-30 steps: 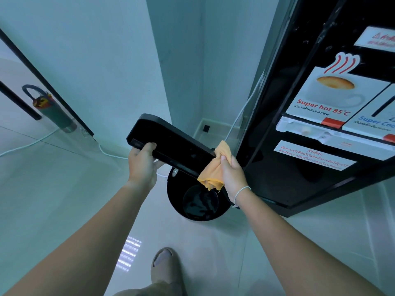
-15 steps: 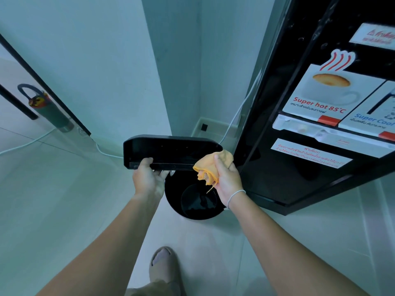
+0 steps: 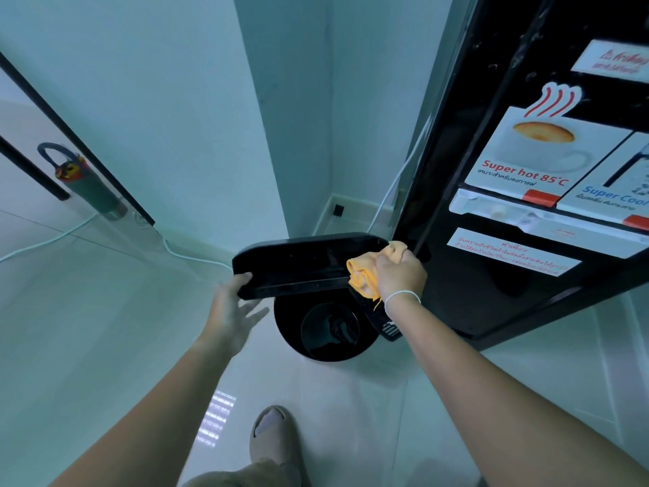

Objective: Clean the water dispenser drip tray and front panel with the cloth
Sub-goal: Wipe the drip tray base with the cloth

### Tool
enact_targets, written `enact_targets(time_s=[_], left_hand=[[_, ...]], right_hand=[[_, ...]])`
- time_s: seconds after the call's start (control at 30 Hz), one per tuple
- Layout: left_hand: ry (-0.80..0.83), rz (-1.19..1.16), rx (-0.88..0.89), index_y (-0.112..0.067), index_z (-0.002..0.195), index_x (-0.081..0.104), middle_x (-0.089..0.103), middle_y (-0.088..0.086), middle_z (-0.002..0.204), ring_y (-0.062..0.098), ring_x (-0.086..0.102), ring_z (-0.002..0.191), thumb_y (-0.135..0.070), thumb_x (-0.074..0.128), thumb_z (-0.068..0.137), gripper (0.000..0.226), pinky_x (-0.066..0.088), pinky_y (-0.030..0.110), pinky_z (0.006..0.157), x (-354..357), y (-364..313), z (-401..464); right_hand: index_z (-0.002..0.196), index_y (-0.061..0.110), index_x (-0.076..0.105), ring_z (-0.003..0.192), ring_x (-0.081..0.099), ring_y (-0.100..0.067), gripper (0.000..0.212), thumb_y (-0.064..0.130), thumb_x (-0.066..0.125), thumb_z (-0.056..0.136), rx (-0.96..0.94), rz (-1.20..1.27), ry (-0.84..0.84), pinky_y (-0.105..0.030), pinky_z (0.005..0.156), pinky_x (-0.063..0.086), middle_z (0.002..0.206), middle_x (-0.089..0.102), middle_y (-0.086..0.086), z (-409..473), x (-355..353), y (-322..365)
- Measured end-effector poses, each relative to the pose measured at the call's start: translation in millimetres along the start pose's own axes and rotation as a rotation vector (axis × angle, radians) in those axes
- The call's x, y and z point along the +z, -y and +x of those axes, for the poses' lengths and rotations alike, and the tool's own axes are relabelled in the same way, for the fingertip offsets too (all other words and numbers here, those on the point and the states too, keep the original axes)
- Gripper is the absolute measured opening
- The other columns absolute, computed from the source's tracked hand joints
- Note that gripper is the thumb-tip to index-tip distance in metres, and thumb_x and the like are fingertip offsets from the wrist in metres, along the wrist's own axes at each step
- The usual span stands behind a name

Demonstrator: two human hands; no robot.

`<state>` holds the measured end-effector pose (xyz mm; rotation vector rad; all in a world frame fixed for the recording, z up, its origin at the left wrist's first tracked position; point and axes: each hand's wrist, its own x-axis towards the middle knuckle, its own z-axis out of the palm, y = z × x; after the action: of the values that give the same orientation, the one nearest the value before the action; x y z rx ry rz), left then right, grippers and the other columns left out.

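Note:
The black drip tray (image 3: 298, 265) is held level in the air, its hollow side facing me, just left of the black water dispenser's front panel (image 3: 491, 282). My right hand (image 3: 400, 272) grips a crumpled orange cloth (image 3: 361, 275) against the tray's right end. My left hand (image 3: 230, 311) is under the tray's left end with its fingers spread and straight; only the thumb touches the rim. Below the right wrist, a black slotted grille (image 3: 381, 319) leans at the bucket's rim.
A round black bucket (image 3: 286, 321) stands on the pale tiled floor under the tray. A white cable (image 3: 196, 256) runs along the wall base. A green bottle (image 3: 87, 184) stands behind the glass at left. My sandalled foot (image 3: 274, 437) is near the bottom edge.
The tray turned from tilted to level. My left hand loosened its grip on the left end and opened its fingers. My right hand with the cloth moved onto the tray's right end.

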<state>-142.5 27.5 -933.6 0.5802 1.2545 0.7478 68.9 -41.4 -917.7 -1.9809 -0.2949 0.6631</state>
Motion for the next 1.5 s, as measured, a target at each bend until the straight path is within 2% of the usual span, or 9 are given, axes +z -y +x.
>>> enact_targets(time_s=[0.07,0.13,0.3,0.5,0.73,1.03,1.13,1.3,1.5], left_hand=[[0.02,0.154,0.06,-0.03,0.15,-0.002,0.033,0.004,0.146,0.03,0.037,0.132,-0.026,0.063,0.081,0.094,0.036,0.046,0.104,-20.8,-6.8,1.7],[0.099,0.437,0.102,-0.037,0.149,-0.001,0.022,0.001,0.155,0.023,0.03,0.138,-0.036,0.069,0.063,0.11,0.029,0.04,0.109,-30.0,-16.3,1.1],[0.267,1.043,0.32,-0.031,0.142,0.037,0.051,-0.007,0.126,0.009,0.05,0.112,-0.035,0.073,0.08,0.072,0.032,0.02,0.094,6.9,-26.7,-2.0],[0.183,1.329,0.602,-0.017,0.1,0.058,0.061,-0.001,0.086,0.023,0.056,0.084,-0.038,0.047,0.095,0.024,0.04,0.029,0.072,39.1,-19.6,3.3],[0.04,1.03,0.65,-0.014,0.088,0.05,0.055,-0.003,0.076,0.023,0.052,0.077,-0.024,0.04,0.099,0.018,0.034,0.03,0.067,49.9,10.0,-2.0],[-0.06,0.661,0.595,-0.012,0.097,0.047,0.052,-0.002,0.08,0.016,0.047,0.074,-0.021,0.035,0.1,0.015,0.037,0.024,0.062,74.4,-9.8,-3.6],[-0.037,0.69,0.575,-0.013,0.098,0.044,0.051,-0.004,0.077,0.013,0.047,0.07,-0.02,0.032,0.101,0.014,0.036,0.022,0.058,71.5,-11.0,-4.2],[0.041,0.796,0.541,-0.012,0.093,0.046,0.051,-0.005,0.075,0.008,0.048,0.069,-0.018,0.035,0.1,0.015,0.035,0.008,0.054,57.0,7.8,-9.4],[0.083,0.745,0.527,-0.017,0.08,0.047,0.048,-0.005,0.07,0.009,0.045,0.066,-0.034,0.039,0.099,0.027,0.035,0.017,0.058,58.3,20.9,-17.9]], right_hand=[[0.068,0.015,0.046,0.072,0.049,-0.021,0.02,0.013,0.053,0.087,-0.065,-0.049,0.017,-0.022,0.052,0.035,0.07,0.048,0.001,2.3,-4.5,5.6],[0.071,0.015,0.047,0.073,0.049,-0.02,0.018,0.013,0.053,0.088,-0.115,-0.094,0.044,-0.022,0.049,0.032,0.073,0.049,0.001,2.1,-5.8,9.6],[0.069,0.018,0.045,0.064,0.048,-0.017,0.02,0.012,0.052,0.087,-0.207,-0.189,0.114,-0.021,0.048,0.033,0.066,0.047,0.004,-9.7,3.8,14.5],[0.066,0.01,0.043,0.053,0.04,-0.01,0.026,0.017,0.055,0.088,-0.241,-0.185,0.177,-0.019,0.041,0.03,0.063,0.042,0.004,-11.6,8.0,23.5],[0.1,0.009,0.06,0.073,0.055,-0.014,0.024,0.03,0.059,0.087,-0.044,0.139,0.211,-0.018,0.054,0.041,0.088,0.06,-0.002,-15.7,12.8,22.1],[0.072,0.018,0.056,0.072,0.053,-0.016,0.015,0.022,0.062,0.085,0.02,0.051,0.404,-0.023,0.058,0.041,0.07,0.057,0.003,-61.4,25.9,-21.0],[0.07,0.011,0.056,0.066,0.049,-0.016,0.018,0.02,0.06,0.085,-0.001,0.043,0.375,-0.02,0.055,0.04,0.065,0.053,0.002,-60.5,28.4,-18.4],[0.106,0.013,0.06,0.08,0.052,-0.014,0.019,0.022,0.052,0.09,-0.092,0.065,0.254,-0.012,0.055,0.04,0.088,0.056,0.003,-44.0,22.8,17.0],[0.091,0.014,0.059,0.08,0.052,-0.019,0.01,0.022,0.054,0.088,-0.089,-0.014,0.24,-0.023,0.065,0.039,0.088,0.057,-0.003,-14.6,16.7,38.3]])
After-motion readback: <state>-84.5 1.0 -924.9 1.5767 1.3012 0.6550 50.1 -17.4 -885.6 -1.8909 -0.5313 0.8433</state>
